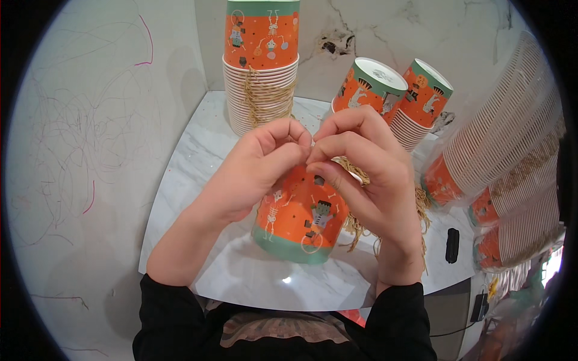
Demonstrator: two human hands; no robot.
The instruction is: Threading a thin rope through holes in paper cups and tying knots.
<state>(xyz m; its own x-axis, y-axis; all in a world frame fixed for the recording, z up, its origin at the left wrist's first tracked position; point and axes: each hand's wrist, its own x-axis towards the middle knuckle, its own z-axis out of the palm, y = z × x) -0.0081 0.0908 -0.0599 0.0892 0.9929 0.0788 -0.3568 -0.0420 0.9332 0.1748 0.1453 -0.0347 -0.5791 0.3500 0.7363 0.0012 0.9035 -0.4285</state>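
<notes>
An orange paper cup [298, 207] with a green base band and Halloween figures is in front of me, its base toward me and its upper rim mostly hidden by my fingers. Above that rim, my left hand [262, 159] is closed in a pinch of thumb and forefinger. My right hand [367, 162] pinches close beside it, fingertips almost meeting the left ones. Whatever the fingertips hold is too small or too covered to make out. Behind and under my right hand lies a bundle of tan twine [355, 225], its loose ends spreading over the table.
A tall stack of cups [262, 96] with twine draped on it stands at the back left. Two shorter cup stacks [370, 84] [424, 96] lean behind my right hand. Plastic-wrapped cups [500, 132] fill the right. A small black object [452, 245] lies near the marble-patterned table's [241, 277] right edge.
</notes>
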